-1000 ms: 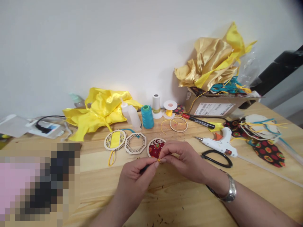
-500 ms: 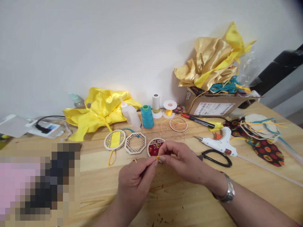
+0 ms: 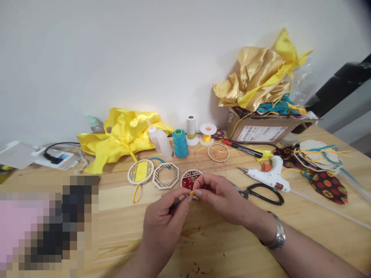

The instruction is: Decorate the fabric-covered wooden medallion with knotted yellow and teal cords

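Both hands meet over the table, fingertips pinching a short bit of yellow cord (image 3: 191, 192). My left hand (image 3: 166, 216) is closed on it from the left, and something dark blue shows between its thumb and fingers, too hidden to name. My right hand (image 3: 224, 199), with a silver bracelet at the wrist, pinches the cord from the right. Just behind the fingers lies a round wooden frame with red patterned fabric (image 3: 189, 180), partly covered. To its left are an octagonal wooden lattice frame (image 3: 158, 182) and a round frame with yellow fabric (image 3: 141, 171) and a yellow cord loop.
Black-handled scissors (image 3: 268, 194) and a white glue gun (image 3: 262, 173) lie right of my hands. A teal thread cone (image 3: 180, 143), white bottles (image 3: 164, 144), yellow cord spool (image 3: 207, 137) and marker (image 3: 246, 150) stand or lie behind. A cardboard box (image 3: 257, 130) holds fabric.
The left index finger has lifted slightly, and dark blue material now shows inside that hand. My right hand has shifted slightly, exposing more of the scissors. Both hands still pinch the cord.
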Tool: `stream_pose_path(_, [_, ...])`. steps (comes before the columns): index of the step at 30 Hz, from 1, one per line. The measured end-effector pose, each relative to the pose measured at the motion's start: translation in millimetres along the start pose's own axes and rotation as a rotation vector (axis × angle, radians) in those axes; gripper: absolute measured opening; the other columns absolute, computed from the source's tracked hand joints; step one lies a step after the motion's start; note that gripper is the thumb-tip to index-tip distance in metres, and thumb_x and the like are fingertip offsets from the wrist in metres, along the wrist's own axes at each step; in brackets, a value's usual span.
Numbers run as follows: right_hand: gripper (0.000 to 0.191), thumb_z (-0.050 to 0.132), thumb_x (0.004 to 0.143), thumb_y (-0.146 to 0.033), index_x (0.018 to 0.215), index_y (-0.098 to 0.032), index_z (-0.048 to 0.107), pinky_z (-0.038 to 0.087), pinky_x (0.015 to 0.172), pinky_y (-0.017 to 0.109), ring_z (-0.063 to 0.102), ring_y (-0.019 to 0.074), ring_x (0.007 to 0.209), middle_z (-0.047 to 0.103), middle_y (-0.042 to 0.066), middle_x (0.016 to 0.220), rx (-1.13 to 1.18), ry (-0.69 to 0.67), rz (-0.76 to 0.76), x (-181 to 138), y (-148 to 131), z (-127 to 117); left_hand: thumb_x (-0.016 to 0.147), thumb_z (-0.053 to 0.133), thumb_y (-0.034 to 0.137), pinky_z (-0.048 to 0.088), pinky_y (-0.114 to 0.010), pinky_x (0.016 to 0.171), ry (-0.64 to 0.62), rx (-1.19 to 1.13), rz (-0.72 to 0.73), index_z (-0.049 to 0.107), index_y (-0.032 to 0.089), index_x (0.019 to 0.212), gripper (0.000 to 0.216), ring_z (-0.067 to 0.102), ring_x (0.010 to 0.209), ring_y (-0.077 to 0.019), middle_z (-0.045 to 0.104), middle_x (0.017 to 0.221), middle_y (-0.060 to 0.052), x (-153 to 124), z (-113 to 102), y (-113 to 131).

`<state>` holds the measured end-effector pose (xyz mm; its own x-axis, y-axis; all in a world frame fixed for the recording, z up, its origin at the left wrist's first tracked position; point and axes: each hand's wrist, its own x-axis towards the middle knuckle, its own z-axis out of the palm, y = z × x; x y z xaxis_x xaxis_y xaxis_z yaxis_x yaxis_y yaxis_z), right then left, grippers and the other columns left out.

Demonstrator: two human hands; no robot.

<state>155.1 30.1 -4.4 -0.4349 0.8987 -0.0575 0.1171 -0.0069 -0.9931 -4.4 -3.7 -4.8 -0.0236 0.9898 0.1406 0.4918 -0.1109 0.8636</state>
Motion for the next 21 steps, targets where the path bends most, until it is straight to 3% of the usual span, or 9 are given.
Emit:
stream_pose_path(6, [0.009, 0.055, 0.08, -0.023, 0.077, -0.015, 0.057, 0.038, 0.062, 0.023, 0.047, 0.0107, 0.067, 0.056, 0.0, 0.073, 0.028, 0.019, 0.026, 0.3, -2.3, 0.5, 0.073, 0.064, 0.03, 0.04, -0.017, 0.048, -0.018, -0.081, -0.136, 0.072, 0.02, 0.077, 0.013, 0.052, 0.05, -0.0101, 0.065, 0.056, 0.004, 2.5, -1.5, -0.9])
stream_pose_path(13, [0.012, 0.057, 0.079, -0.026, 0.076, -0.014, 0.06, 0.038, 0.063, 0.023, 0.049, 0.0104, 0.066, 0.057, 0.0, 0.071, 0.118, -0.004, 0.072, 3.5, -1.0, -2.8, 0.071, 0.066, 0.032, 0.045, -0.019, 0.059, -0.095, -0.246, -0.286, 0.073, 0.02, 0.073, 0.013, 0.059, 0.063, -0.0132, 0.071, 0.067, 0.001, 8.2, -3.1, -1.1])
stream_pose_path(21, [0.011, 0.065, 0.071, -0.025, 0.071, -0.015, 0.061, 0.039, 0.06, 0.022, 0.05, 0.0102, 0.063, 0.06, -0.001, 0.069, 0.152, 0.022, 0.104, 4.7, 0.8, -1.7, 0.069, 0.068, 0.033, 0.044, -0.021, 0.06, -0.111, -0.271, -0.338, 0.073, 0.019, 0.072, 0.015, 0.057, 0.064, -0.0138, 0.069, 0.066, 0.001, 7.2, -3.1, -0.5])
